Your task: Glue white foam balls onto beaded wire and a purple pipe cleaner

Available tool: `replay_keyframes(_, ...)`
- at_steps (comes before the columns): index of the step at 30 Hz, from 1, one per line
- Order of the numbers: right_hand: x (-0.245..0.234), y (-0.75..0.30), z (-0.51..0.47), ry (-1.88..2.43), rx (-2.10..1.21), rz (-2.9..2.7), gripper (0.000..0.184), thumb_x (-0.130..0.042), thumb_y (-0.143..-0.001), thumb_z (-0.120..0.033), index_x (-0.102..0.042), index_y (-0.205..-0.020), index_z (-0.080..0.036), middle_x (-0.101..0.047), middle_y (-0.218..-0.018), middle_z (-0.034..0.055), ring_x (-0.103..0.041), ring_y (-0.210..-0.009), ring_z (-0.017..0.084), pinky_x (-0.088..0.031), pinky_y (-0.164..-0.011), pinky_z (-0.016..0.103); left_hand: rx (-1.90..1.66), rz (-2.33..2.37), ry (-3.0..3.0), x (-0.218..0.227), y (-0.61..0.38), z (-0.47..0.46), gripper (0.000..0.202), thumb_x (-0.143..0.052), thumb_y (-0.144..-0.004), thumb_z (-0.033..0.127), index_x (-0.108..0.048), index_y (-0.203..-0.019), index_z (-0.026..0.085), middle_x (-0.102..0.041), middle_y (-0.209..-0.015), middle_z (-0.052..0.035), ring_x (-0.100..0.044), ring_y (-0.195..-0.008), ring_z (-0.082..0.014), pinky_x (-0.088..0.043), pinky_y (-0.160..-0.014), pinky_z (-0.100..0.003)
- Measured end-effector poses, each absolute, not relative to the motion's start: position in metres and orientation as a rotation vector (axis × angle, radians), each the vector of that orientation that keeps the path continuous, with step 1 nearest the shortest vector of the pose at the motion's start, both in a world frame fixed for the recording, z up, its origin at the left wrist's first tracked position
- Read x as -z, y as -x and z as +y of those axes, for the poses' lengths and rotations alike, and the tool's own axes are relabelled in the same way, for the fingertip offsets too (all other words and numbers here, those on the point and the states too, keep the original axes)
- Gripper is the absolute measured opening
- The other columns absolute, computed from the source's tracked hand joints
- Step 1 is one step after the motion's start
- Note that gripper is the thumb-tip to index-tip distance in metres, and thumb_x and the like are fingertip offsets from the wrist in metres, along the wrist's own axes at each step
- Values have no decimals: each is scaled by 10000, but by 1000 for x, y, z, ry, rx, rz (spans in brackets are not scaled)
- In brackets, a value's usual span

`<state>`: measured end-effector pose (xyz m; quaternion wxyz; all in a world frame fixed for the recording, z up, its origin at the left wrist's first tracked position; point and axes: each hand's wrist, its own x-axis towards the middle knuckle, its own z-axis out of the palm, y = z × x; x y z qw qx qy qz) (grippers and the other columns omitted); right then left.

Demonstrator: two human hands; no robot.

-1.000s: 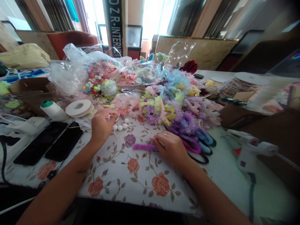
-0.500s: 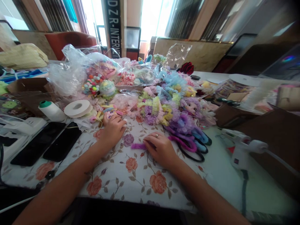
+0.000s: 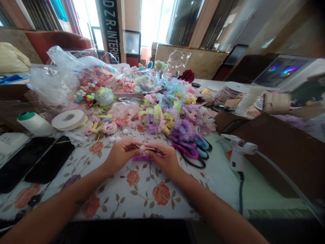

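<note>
My left hand (image 3: 123, 154) pinches a small white ball (image 3: 142, 148) between thumb and fingertips. Right beside it, fingertips meeting at the ball, my right hand (image 3: 164, 156) is closed on what looks like a short strand of white beads (image 3: 153, 148). A fuzzy purple strip (image 3: 139, 158) lies on the flowered cloth beneath both hands, partly covered by them. Just beyond my left hand, several more white balls (image 3: 118, 138) rest on the cloth. Near them lies a small doll head (image 3: 109, 126) with coloured trim.
Ruffled hair ties (image 3: 154, 120), a purple-haired doll (image 3: 192, 115) and plastic bags (image 3: 56, 78) pile up behind. Right, a glue gun (image 3: 236, 152) stands by a cardboard box (image 3: 274, 152). Left are a ribbon roll (image 3: 68, 119), thread cone (image 3: 35, 123) and two phones (image 3: 48, 162).
My left hand has come from beside the doll head to meet my right hand, bringing a white ball. The right hand has left the purple strip and now holds the beads. The view has swung right.
</note>
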<state>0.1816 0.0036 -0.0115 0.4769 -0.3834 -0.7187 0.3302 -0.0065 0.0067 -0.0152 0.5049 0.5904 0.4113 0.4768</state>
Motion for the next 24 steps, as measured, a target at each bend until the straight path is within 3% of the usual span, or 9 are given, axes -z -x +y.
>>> replay_keyframes(3,11,-183,3,923,-650,-1818,118,-654,-848,-256,-764,-875,-225,-753,-768,31,-683,-678,171,-532,-641,277,-1114,1004,-1460,14,6,5,198,-786,-709,279,-752,-888,199,-741,-824,-35,-685,-732,-170,-562,-673,-267)
replay_keyframes(6,11,-185,5,1029,-560,-1775,139,-629,-865,-277,-752,-861,-212,-741,-743,32,-654,-625,161,-513,-601,269,-1147,1229,-1568,12,11,7,170,-721,-779,346,-750,-868,205,-729,-755,-35,-668,-671,-184,-556,-646,-302)
replay_keyframes(8,12,-186,7,1103,-562,-1711,151,-624,-867,-292,-744,-870,-201,-740,-754,37,-642,-612,159,-499,-572,261,-1215,1423,-1724,10,17,10,200,-648,-839,380,-739,-804,205,-727,-764,-48,-676,-753,-221,-558,-743,-362)
replay_keyframes(10,12,-187,9,1138,-578,-1671,153,-626,-865,-295,-739,-864,-192,-738,-758,40,-636,-608,158,-491,-559,256,-1270,1529,-1965,8,20,13,240,-603,-872,393,-739,-797,210,-739,-972,-80,-644,-1028,-284,-486,-959,-452)
replay_keyframes(13,11,-186,10,1105,-563,-1709,133,-636,-859,-275,-736,-851,-187,-737,-767,41,-641,-631,159,-496,-579,257,-1315,1449,-2235,8,19,12,323,-634,-860,396,-692,-1125,221,-603,-1341,-106,-484,-1299,-309,-375,-1096,-479)
replay_keyframes(15,12,-184,8,1054,-534,-1776,112,-645,-854,-260,-735,-851,-194,-741,-773,38,-652,-647,158,-507,-600,259,-1269,1266,-2285,11,15,8,467,-645,-858,382,-585,-1293,222,-587,-1360,-116,-539,-1254,-271,-472,-1017,-402)
replay_keyframes(16,13,-183,6,1025,-520,-1809,103,-648,-854,-255,-735,-851,-199,-744,-772,35,-657,-647,157,-513,-609,261,-1223,1182,-2278,13,12,6,449,-638,-864,374,-588,-1283,222,-633,-1295,-111,-599,-1175,-248,-522,-943,-358)
replay_keyframes(20,18,-179,-1,930,-479,-1914,103,-620,-876,-229,-721,-885,-218,-763,-819,30,-701,-718,163,-546,-700,274,-1183,1135,-2201,22,7,0,184,-642,-855,288,-707,-1013,219,-749,-967,-63,-699,-892,-207,-563,-814,-307)
replay_keyframes(24,22,-177,-5,927,-439,-1979,142,-566,-904,-211,-705,-928,-232,-768,-889,32,-711,-811,164,-552,-794,297,-1236,1170,-2080,24,7,0,117,-679,-802,247,-734,-905,237,-763,-894,-40,-704,-841,-214,-561,-804,-322)
